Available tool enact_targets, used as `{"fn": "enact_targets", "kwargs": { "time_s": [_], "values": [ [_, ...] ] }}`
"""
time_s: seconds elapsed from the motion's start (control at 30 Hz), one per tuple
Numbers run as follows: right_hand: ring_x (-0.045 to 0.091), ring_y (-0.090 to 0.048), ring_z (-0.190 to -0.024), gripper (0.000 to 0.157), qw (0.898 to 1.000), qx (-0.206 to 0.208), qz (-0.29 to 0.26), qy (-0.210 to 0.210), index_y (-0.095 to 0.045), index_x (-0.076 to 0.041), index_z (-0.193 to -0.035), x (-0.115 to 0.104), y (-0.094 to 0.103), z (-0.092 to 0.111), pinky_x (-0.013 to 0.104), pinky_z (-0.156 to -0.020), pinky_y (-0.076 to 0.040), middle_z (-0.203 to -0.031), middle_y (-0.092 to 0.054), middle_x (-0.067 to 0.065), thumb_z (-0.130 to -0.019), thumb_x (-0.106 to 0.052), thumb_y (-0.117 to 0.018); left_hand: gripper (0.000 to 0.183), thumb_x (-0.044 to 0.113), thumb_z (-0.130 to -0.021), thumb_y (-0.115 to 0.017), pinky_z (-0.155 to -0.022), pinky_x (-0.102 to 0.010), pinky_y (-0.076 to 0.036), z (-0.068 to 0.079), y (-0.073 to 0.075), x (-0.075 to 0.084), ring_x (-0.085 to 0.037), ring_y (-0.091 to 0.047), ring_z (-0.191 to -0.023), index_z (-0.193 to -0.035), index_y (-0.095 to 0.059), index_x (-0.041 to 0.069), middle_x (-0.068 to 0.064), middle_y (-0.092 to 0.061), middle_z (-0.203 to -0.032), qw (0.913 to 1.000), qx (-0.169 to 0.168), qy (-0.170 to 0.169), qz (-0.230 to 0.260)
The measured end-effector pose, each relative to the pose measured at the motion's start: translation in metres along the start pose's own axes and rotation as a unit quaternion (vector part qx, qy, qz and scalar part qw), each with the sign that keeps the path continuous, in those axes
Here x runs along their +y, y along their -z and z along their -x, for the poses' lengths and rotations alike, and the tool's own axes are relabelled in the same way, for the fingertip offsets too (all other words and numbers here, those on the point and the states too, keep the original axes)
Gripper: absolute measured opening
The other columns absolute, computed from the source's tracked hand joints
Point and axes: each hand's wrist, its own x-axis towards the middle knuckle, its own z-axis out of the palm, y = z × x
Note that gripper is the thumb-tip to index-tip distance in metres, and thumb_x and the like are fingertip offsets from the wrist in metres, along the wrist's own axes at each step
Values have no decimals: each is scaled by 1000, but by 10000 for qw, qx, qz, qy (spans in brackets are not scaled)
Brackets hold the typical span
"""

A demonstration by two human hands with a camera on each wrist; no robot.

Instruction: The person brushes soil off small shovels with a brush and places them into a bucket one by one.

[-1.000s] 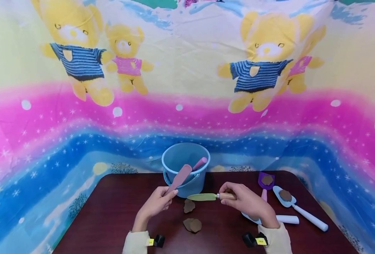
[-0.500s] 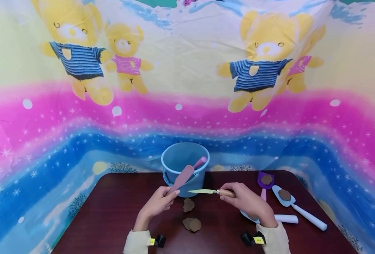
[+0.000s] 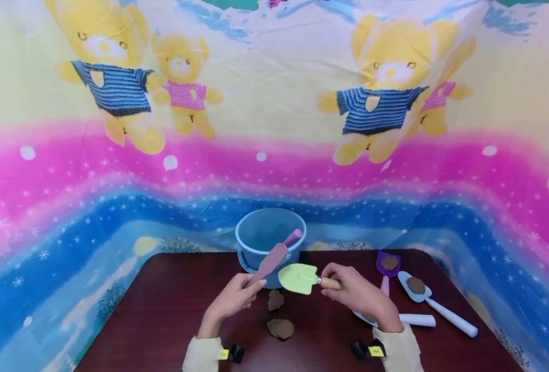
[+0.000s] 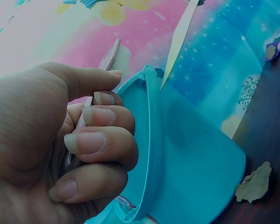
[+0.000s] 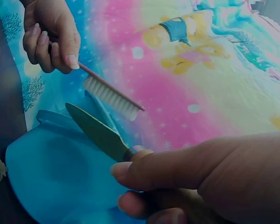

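Note:
My left hand [image 3: 234, 298] grips a pink-backed brush [image 3: 272, 258] by its handle, curled fingers round it. In the right wrist view, the brush's white bristles [image 5: 111, 99] point down toward the bucket. My right hand [image 3: 360, 292] holds a small trowel by its wooden handle [image 3: 331, 283], thumb along the top. Its light green blade [image 3: 297, 278] points left, close to the brush, in front of the bucket. The light blue bucket [image 3: 244, 238] stands upright at the table's back, with a pink handle [image 3: 294, 236] sticking out over its rim.
Brown flat lumps lie in front of the bucket, one near it [image 3: 276, 300] and a pair [image 3: 281, 328] closer. To the right lie a purple scoop [image 3: 382, 268] and a white-handled scoop [image 3: 453, 318], each bearing a brown lump. Another white handle [image 3: 418, 320] lies behind my right wrist.
The trowel has rolled in my right hand: its blade turned edge-on, then showed its broad face to the head view. My left hand and the brush have shifted only slightly.

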Motion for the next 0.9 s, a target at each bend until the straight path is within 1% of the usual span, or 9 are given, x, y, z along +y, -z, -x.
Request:
{"fn": "enact_targets", "kwargs": {
  "time_s": [0.13, 0.3, 0.5, 0.67, 0.83, 0.9],
  "values": [
    [9, -57, -71, 22, 9998, 159, 118, -33, -65, -7, -109, 1, -2, -3, 26, -65, -50, -87, -64, -5, -93, -17, -75, 33, 29, -106, -55, -51, -23, -36, -3, -5, 1, -9, -38, -50, -87, -57, 2, 0, -40, -62, 9999, -127, -94, 37],
    [7, -57, -70, 15, 9995, 197, 229, 0, -72, -11, -103, 1, -3, -5, 26, -64, -50, -86, -66, -8, -92, -20, -76, 34, 29, -106, -55, -51, -23, -36, -7, -14, 2, -10, -37, -50, -89, -59, 1, 1, -40, -62, 9995, -265, -109, 92],
    [4, -57, -71, 12, 9992, 180, 321, 144, -72, -14, -101, 2, -5, -5, 25, -67, -49, -86, -65, -10, -92, -21, -76, 32, 27, -106, -56, -51, -22, -36, -10, -23, 2, -9, -36, -48, -91, -59, -2, 1, -40, -61, 9990, -391, -192, 65],
    [3, -55, -70, 12, 9988, 230, 378, 209, -70, -13, -101, 0, -6, -4, 25, -66, -48, -84, -64, -10, -93, -21, -75, 32, 28, -106, -55, -51, -22, -37, -11, -31, 3, -9, -37, -48, -92, -60, 0, 2, -40, -59, 9985, -461, -282, -19],
    [3, -55, -70, 11, 9986, 264, 418, 160, -70, -14, -100, -1, -7, -2, 25, -66, -48, -84, -64, -10, -93, -22, -75, 37, 26, -108, -51, -54, -21, -37, -12, -38, 4, -13, -37, -51, -86, -54, -4, 0, -40, -60, 9944, -837, -538, 358],
    [4, -55, -71, 12, 9987, 259, 430, 115, -70, -13, -100, -2, -8, -1, 25, -66, -48, -85, -64, -9, -92, -22, -75, 37, 24, -109, -50, -54, -21, -36, -11, -40, 4, -13, -36, -51, -85, -51, -4, 0, -40, -61, 9922, -969, -562, 550]
  ]
}}
